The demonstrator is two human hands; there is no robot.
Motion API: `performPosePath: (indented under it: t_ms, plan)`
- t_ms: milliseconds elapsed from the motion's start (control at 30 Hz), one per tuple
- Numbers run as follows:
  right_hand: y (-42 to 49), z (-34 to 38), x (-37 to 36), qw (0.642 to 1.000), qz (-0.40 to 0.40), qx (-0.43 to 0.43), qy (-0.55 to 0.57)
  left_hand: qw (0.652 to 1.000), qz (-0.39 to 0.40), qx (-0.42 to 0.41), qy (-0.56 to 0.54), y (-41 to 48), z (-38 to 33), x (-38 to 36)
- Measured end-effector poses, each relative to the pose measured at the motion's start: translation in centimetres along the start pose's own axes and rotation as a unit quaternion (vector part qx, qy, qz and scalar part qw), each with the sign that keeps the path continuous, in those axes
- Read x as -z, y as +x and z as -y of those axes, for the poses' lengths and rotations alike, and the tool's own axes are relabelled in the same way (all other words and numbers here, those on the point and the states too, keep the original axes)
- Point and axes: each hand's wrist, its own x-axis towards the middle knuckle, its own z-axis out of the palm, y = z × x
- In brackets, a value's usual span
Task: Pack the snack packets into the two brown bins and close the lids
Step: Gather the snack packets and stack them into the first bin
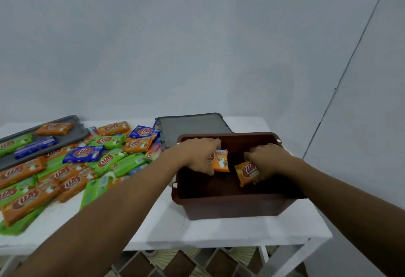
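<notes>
The person is stretching both bare arms across the white tabletop (197, 228) and reaching down into the open brown bin (230, 208). The bin is sitting by the tabletop's right edge, nearer the front than the back. The left grip (200, 156) is curling round one end of an orange snack packet (221, 161) and holding it inside the bin near the far left corner, with the free end pointing toward the bin's middle. The right grip (266, 158) is clutching a second orange packet (246, 172) by its right end, and this one is tilting over the right half of the bin's inside. The two packets are hanging near each other without touching. Whether either is resting on the bin's bottom, I cannot tell.

Just behind the bin, toward the tabletop's back edge, a grey lid (190, 126) is lying flat, and I cannot make out what it is resting on. Another grey lid (77, 131) is lying toward the back left corner, carrying an orange packet, a green one and a blue one. A heap of loose packets (107, 160) is spreading over the tabletop's left half, from the back edge down toward the front left corner. Its orange, green and blue wrappers are overlapping one another, and a few are crowding against the left side of the lid behind the bin. Under the tabletop, patterned floor tiles (175, 259) are showing.
</notes>
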Motion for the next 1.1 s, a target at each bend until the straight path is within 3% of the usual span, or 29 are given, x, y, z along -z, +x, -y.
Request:
performPosePath:
  t_ms: [133,333,467,667,1100]
  plan:
    - [0.6,0.1,-0.6,0.999,-0.014,0.001,-0.032,0.993,0.071,0.031,0.094,1.5,-0.4,-2.1]
    - [1.1,1.2,-1.1,0.998,0.014,0.02,0.05,0.985,0.043,0.01,0.167,1.7,-0.1,-2.6]
    - [1.6,1.0,-1.1,0.997,0.013,0.004,0.073,0.98,0.107,-0.039,0.165,1.8,-0.6,-2.9]
    - [1.6,1.1,-1.2,0.996,0.001,-0.013,0.087,0.979,0.109,-0.073,0.158,1.5,-0.8,-2.8]
    - [1.0,0.6,-0.1,0.992,0.047,0.001,0.118,0.981,0.142,-0.013,0.134,1.0,-0.3,-2.1]
